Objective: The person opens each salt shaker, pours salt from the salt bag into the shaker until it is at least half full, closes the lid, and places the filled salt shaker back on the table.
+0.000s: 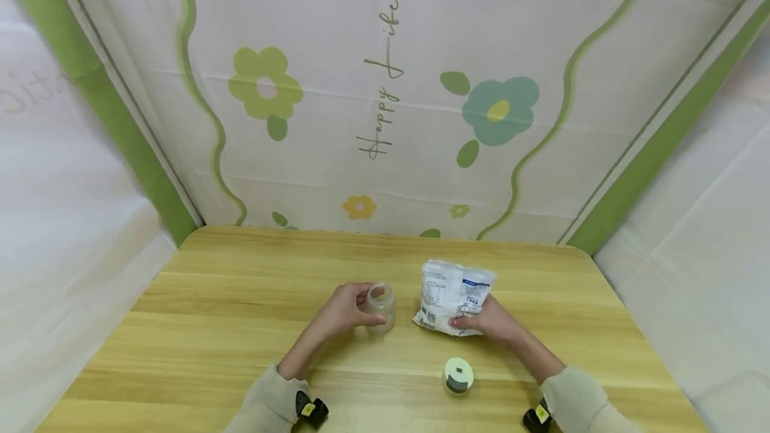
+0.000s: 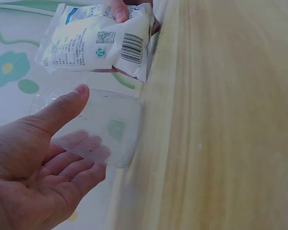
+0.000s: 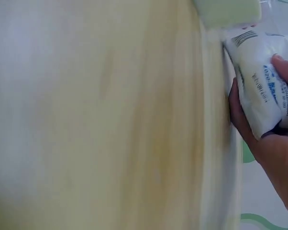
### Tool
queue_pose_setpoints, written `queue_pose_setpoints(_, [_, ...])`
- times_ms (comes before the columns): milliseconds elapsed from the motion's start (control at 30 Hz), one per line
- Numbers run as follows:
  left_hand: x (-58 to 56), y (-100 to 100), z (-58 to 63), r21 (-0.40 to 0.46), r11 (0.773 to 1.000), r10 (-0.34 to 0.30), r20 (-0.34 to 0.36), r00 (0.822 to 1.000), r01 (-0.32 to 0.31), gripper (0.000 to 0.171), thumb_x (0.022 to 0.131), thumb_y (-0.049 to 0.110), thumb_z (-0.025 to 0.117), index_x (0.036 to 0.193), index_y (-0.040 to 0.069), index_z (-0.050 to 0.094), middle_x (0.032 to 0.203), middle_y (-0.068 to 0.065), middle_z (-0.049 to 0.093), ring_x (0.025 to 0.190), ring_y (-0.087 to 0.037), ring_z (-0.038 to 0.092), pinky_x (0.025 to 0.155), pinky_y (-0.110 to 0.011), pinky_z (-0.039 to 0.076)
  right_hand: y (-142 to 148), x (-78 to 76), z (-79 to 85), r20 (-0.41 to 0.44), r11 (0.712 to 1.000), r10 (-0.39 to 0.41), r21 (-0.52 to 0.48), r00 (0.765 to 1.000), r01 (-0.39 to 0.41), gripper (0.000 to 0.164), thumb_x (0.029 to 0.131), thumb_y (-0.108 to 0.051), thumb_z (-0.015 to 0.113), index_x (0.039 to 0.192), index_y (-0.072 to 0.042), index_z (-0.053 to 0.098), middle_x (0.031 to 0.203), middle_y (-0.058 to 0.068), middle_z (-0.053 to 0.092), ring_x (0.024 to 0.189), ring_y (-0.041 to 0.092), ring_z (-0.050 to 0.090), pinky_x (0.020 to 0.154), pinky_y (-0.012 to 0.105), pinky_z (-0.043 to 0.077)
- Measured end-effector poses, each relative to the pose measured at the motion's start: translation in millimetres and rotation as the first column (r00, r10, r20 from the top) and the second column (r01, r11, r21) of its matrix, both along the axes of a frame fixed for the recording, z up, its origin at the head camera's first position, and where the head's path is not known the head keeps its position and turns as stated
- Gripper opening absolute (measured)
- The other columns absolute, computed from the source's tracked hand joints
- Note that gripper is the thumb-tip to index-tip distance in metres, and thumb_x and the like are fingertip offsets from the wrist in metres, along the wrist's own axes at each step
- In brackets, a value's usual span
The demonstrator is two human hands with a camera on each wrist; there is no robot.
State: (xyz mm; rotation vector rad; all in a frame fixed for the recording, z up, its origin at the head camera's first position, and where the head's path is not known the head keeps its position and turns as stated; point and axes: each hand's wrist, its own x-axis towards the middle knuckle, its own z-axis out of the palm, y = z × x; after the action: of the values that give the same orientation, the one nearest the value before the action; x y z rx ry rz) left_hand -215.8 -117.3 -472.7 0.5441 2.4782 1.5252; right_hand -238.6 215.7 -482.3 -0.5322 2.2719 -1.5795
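Note:
In the head view my left hand [image 1: 345, 309] is around a clear, open-topped jar [image 1: 385, 326] standing on the table. Its thumb lies on one side of the jar and its fingers on the other, seen through the transparent wall [image 2: 117, 108] in the left wrist view. To the right, my right hand [image 1: 490, 319] grips a white printed plastic bag [image 1: 448, 293], thumb across the front and fingers under or behind it. The bag has a barcode and blue print, and its contents are hidden. A pale cream lid [image 1: 459, 371] with a grey tab is on the table, nearer me than the bag.
The wooden table [image 1: 228, 339] reaches back to a white cloth [image 1: 337, 125] with flowers and lettering. Cloth walls also hang at the left and right. A black strap device [image 1: 313, 411] is at each wrist.

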Motion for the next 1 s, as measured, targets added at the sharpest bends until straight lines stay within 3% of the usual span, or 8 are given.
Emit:
queue_pose_setpoints(267, [-0.1,-1,-1.3,-0.014,1.0,0.004,-0.023,1.0,-0.004,0.061,0.08,0.019,0.084,0.133,0.0,0.061,0.131,-0.019,0.065,0.12,-0.034,0.064,0.096,-0.039,0.055,-5,0.6,-3.6,0.053,0.998,-0.001,-0.059,0.999,0.004,0.084,0.081,-0.011,0.081,0.148,0.0,0.032,0.135,0.027,0.057,0.113,0.025,0.065,0.094,0.028,0.052])
queue_pose_setpoints(500, [1.0,-1,-0.9,-0.003,1.0,0.0,-0.009,1.0,0.0,0.063,0.08,0.021,0.084,0.135,0.001,0.06,0.132,-0.018,0.064,0.121,-0.033,0.063,0.097,-0.038,0.055,-4,-0.1,-6.4,0.114,0.995,-0.061,-0.07,0.992,0.069,0.079,0.081,-0.007,0.078,0.145,0.004,0.033,0.129,0.021,0.063,0.102,0.015,0.068,0.09,0.029,0.054])
queue_pose_setpoints(600, [0.9,-1,-0.8,-0.003,1.0,0.0,-0.007,1.0,0.0,0.063,0.081,0.021,0.084,0.135,0.001,0.06,0.131,-0.017,0.065,0.12,-0.032,0.064,0.096,-0.038,0.055,-3,1.2,-5.8,0.128,0.99,-0.054,-0.124,0.99,0.07,0.078,0.08,-0.005,0.077,0.144,0.004,0.034,0.125,0.012,0.066,0.102,0.014,0.068,0.089,0.03,0.055])
queue_pose_setpoints(800, [1.0,-1,-0.5,-0.002,1.0,0.0,-0.015,1.0,0.0,0.062,0.081,0.021,0.084,0.134,0.001,0.06,0.129,-0.016,0.066,0.118,-0.031,0.065,0.094,-0.038,0.056,-4,4.4,-2.0,0.151,0.942,0.029,-0.334,0.988,0.024,0.055,0.085,0.0,0.071,0.132,-0.02,0.051,0.114,-0.014,0.071,0.102,0.011,0.071,0.088,0.03,0.057])
queue_pose_setpoints(867, [1.2,-1,-0.6,-0.003,1.0,-0.003,-0.016,1.0,0.003,0.062,0.081,0.02,0.084,0.134,0.001,0.06,0.13,-0.017,0.066,0.118,-0.031,0.065,0.094,-0.037,0.056,-5,6.4,1.5,0.151,0.928,0.034,-0.372,0.988,0.025,0.051,0.085,0.0,0.071,0.124,-0.029,0.055,0.112,-0.015,0.072,0.101,0.01,0.071,0.088,0.029,0.057])
queue_pose_setpoints(1000, [1.1,-1,-2.0,-0.015,1.0,-0.003,-0.029,1.0,0.003,0.062,0.081,0.021,0.084,0.134,0.001,0.061,0.131,-0.017,0.065,0.118,-0.031,0.065,0.094,-0.037,0.056,-10,10.8,10.9,0.143,0.923,0.032,-0.385,0.989,0.026,0.052,0.082,0.0,0.075,0.121,-0.03,0.056,0.113,-0.013,0.073,0.102,0.012,0.071,0.088,0.03,0.057])
